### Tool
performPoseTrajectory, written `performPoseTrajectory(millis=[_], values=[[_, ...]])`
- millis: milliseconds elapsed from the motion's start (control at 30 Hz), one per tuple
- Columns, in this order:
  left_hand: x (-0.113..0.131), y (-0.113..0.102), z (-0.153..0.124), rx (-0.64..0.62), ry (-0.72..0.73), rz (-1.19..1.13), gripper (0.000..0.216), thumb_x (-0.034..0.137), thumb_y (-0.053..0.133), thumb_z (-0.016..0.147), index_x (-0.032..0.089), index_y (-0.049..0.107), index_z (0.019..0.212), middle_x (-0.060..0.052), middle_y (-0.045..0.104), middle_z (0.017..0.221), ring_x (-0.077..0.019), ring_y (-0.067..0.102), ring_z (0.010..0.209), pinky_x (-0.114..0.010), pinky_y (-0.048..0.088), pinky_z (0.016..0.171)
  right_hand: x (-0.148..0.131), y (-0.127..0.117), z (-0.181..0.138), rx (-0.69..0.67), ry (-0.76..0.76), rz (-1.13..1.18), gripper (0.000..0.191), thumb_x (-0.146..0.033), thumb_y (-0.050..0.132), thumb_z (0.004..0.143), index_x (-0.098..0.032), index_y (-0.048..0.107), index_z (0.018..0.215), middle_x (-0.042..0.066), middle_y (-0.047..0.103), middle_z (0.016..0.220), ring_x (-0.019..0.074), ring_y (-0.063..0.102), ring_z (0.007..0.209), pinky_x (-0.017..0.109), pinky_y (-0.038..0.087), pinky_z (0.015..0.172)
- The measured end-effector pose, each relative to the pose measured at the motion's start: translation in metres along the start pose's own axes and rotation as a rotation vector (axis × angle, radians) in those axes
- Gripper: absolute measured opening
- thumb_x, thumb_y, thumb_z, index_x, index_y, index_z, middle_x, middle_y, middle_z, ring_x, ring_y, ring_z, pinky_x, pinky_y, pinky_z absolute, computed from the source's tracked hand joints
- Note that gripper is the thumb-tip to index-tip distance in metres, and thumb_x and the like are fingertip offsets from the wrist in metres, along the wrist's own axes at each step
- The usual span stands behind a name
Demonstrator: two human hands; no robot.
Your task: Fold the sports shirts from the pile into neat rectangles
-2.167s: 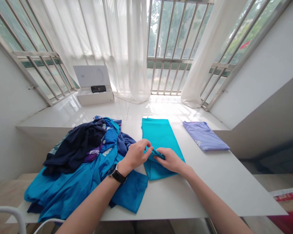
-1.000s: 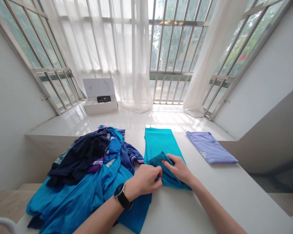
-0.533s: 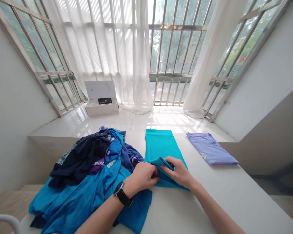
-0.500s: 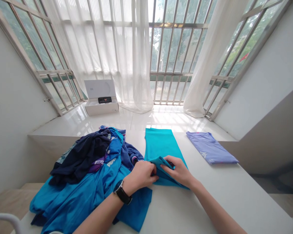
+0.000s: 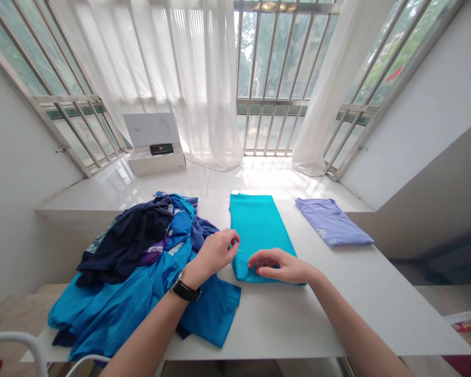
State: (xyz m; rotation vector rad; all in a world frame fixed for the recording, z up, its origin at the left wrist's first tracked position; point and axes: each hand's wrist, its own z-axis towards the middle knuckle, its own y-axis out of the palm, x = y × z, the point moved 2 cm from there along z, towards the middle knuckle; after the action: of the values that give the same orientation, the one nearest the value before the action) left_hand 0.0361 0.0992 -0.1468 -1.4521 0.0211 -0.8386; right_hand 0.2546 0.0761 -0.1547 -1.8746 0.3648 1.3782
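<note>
A teal garment [image 5: 259, 225] lies flat on the white table [image 5: 337, 314], folded into a long narrow strip that runs away from me. My left hand [image 5: 214, 254], with a black watch on its wrist, has its fingers loosely bent. Their tips touch the strip's left edge, and I see nothing gripped in them. My right hand [image 5: 280, 266] rests on the strip's near end with its fingers spread and holds nothing.
A loose pile of blue, navy and purple clothes [image 5: 137, 262] covers the table's left half and hangs over the near edge. A folded lilac shirt [image 5: 332, 228] lies at the far right. An open white box [image 5: 155, 149] sits on the window ledge behind.
Both hands were holding up a fold at the teal garment's near end. They have laid it down and let go, and the garment now lies flat. The camera has tipped downward.
</note>
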Motion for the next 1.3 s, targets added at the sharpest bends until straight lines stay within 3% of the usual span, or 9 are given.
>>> performPoseTrajectory(millis=[67, 133, 200, 267, 400, 600, 933, 1200, 1300], values=[[0.01, 0.012, -0.003, -0.017, 0.136, -0.019, 0.021, 0.031, 0.048, 0.099, 0.021, 0.063, 0.109, -0.007, 0.068, 0.111, -0.0209, 0.065, 0.101, -0.03, 0.05, 0.086, 0.006, -0.009, -0.001, 0.083, -0.001, -0.007, 0.034, -0.047, 0.056, 0.092, -0.023, 0.07, 0.11, 0.006, 0.073, 0.11, 0.0213, 0.069, 0.093, 0.033, 0.056, 0.079], [0.017, 0.027, -0.008, -0.076, 0.263, 0.04, 0.035, 0.04, 0.047, 0.1, 0.02, 0.056, 0.128, -0.012, 0.058, 0.136, -0.0266, 0.053, 0.127, -0.038, 0.043, 0.104, 0.016, -0.02, -0.001, 0.269, 0.012, -0.097, 0.036, -0.049, 0.05, 0.095, -0.023, 0.069, 0.109, 0.006, 0.073, 0.109, 0.0224, 0.069, 0.096, 0.036, 0.057, 0.083], [0.017, 0.041, -0.014, -0.13, 0.303, 0.135, 0.053, 0.047, 0.044, 0.101, 0.018, 0.042, 0.146, -0.015, 0.04, 0.154, -0.0321, 0.034, 0.144, -0.047, 0.03, 0.116, 0.028, -0.027, -0.001, 0.463, 0.023, -0.275, 0.04, -0.051, 0.047, 0.096, -0.024, 0.066, 0.118, 0.009, 0.069, 0.121, 0.0255, 0.064, 0.112, 0.042, 0.053, 0.096], [0.013, 0.051, -0.017, -0.172, 0.283, 0.197, 0.061, 0.052, 0.035, 0.103, 0.017, 0.032, 0.153, -0.016, 0.028, 0.161, -0.0338, 0.02, 0.15, -0.051, 0.021, 0.12, 0.039, -0.026, 0.0, 0.532, 0.027, -0.482, 0.048, -0.054, 0.047, 0.095, -0.025, 0.059, 0.132, 0.011, 0.057, 0.142, 0.0282, 0.05, 0.133, 0.047, 0.043, 0.11], [0.004, 0.055, -0.018, -0.231, 0.28, 0.211, 0.068, 0.059, 0.025, 0.102, 0.016, 0.029, 0.155, -0.017, 0.021, 0.163, -0.0327, 0.014, 0.151, -0.05, 0.017, 0.121, 0.052, -0.01, 0.003, 0.362, 0.078, -0.76, 0.064, -0.063, 0.043, 0.095, -0.025, 0.047, 0.147, 0.01, 0.034, 0.16, 0.0298, 0.024, 0.15, 0.051, 0.026, 0.121], [-0.002, 0.054, -0.018, -0.225, 0.286, 0.195, 0.07, 0.062, 0.027, 0.101, 0.018, 0.029, 0.156, -0.016, 0.022, 0.163, -0.0315, 0.016, 0.151, -0.051, 0.016, 0.121, 0.051, 0.0, 0.006, 0.231, 0.137, -0.871, 0.073, -0.068, 0.036, 0.095, -0.029, 0.028, 0.157, 0.006, 0.017, 0.166, 0.0302, 0.014, 0.152, 0.052, 0.017, 0.123], [-0.001, 0.05, -0.018, -0.269, 0.252, 0.111, 0.08, 0.071, 0.031, 0.095, 0.021, 0.026, 0.157, -0.017, 0.015, 0.164, -0.0344, 0.011, 0.151, -0.053, 0.015, 0.122, 0.052, -0.001, 0.005, 0.187, 0.151, -0.849, 0.083, -0.073, 0.043, 0.089, -0.033, 0.018, 0.158, 0.003, 0.009, 0.167, 0.0334, 0.006, 0.153, 0.054, 0.012, 0.123], [0.002, 0.054, -0.011, -0.189, 0.205, 0.129, 0.072, 0.061, 0.036, 0.099, 0.023, 0.019, 0.158, -0.015, 0.017, 0.164, -0.034, 0.017, 0.151, -0.054, 0.02, 0.12, 0.058, -0.007, 0.004, 0.195, 0.164, -0.849, 0.082, -0.075, 0.042, 0.088, -0.035, 0.02, 0.157, 0.002, 0.011, 0.167, 0.0332, 0.007, 0.153, 0.054, 0.012, 0.122], [0.01, 0.049, -0.009, -0.116, 0.274, 0.169, 0.059, 0.049, 0.045, 0.1, 0.024, 0.033, 0.151, -0.012, 0.029, 0.161, -0.0328, 0.023, 0.148, -0.053, 0.022, 0.12, 0.062, -0.013, 0.003, 0.231, 0.182, -0.855, 0.082, -0.075, 0.042, 0.088, -0.035, 0.022, 0.157, 0.002, 0.012, 0.167, 0.0341, 0.009, 0.152, 0.055, 0.013, 0.122]])
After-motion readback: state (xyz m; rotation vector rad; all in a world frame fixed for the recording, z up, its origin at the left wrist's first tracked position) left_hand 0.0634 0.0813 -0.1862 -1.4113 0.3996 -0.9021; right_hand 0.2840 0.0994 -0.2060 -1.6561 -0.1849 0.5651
